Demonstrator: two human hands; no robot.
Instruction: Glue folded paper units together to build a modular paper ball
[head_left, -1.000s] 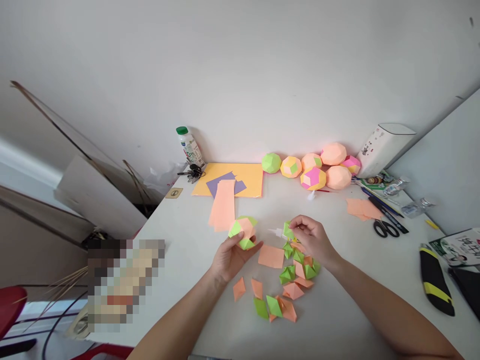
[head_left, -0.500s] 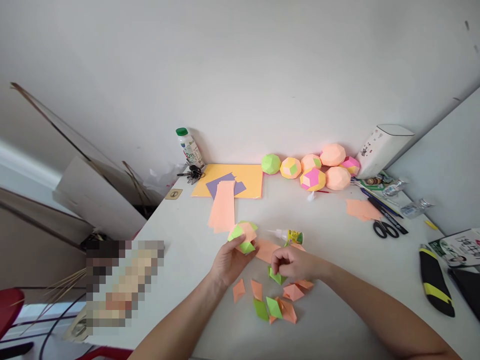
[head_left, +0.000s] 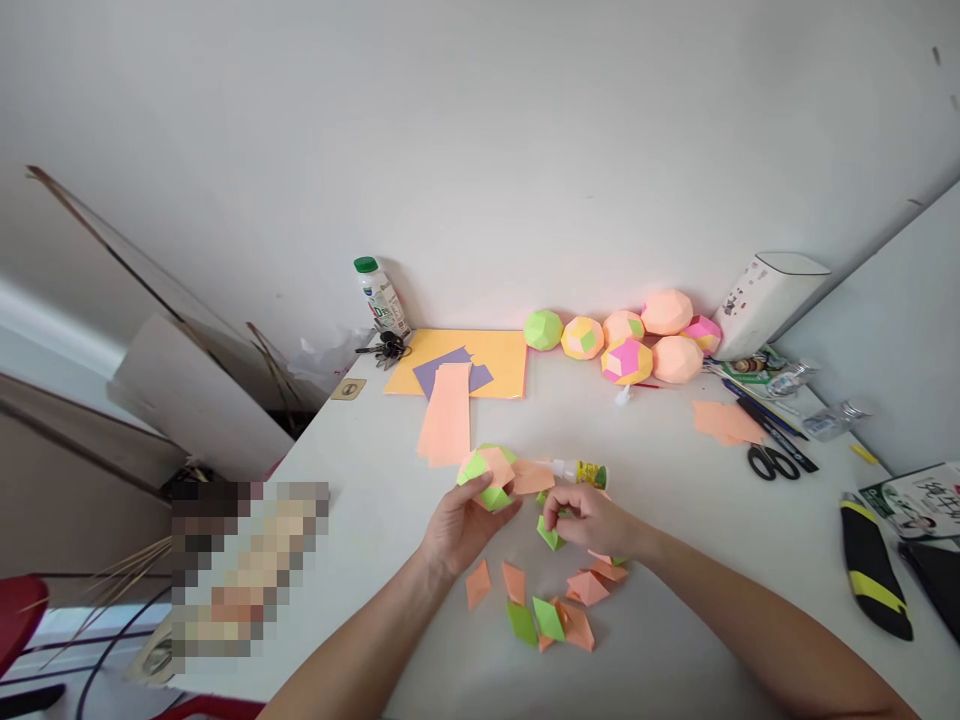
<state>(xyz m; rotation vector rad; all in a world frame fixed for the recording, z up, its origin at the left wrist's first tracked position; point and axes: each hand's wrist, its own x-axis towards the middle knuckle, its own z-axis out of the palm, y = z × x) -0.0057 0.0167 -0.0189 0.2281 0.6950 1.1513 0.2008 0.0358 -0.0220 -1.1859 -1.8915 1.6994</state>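
My left hand (head_left: pixel 459 525) is closed around a partly built paper ball (head_left: pixel 488 476) of green and peach facets, held just above the white table (head_left: pixel 675 480). My right hand (head_left: pixel 589 521) pinches a small folded green paper piece (head_left: pixel 550 534) close to the ball's right side. A small glue bottle (head_left: pixel 578 471) with a yellow-green label lies on the table just behind my right hand. Several folded green and peach paper units (head_left: pixel 559 615) lie scattered in front of my hands.
Several finished paper balls (head_left: pixel 626 358) line the wall at the back. An orange sheet (head_left: pixel 457 362) with purple and peach paper lies behind my left hand, by a bottle (head_left: pixel 380 297) and keys (head_left: pixel 384 346). Scissors (head_left: pixel 771 463), pens and a black-yellow tool (head_left: pixel 874 576) lie right.
My right hand let go of the glue bottle, which now lies on the table, moved down to the loose pieces, picked up a green piece and brought it toward the ball.
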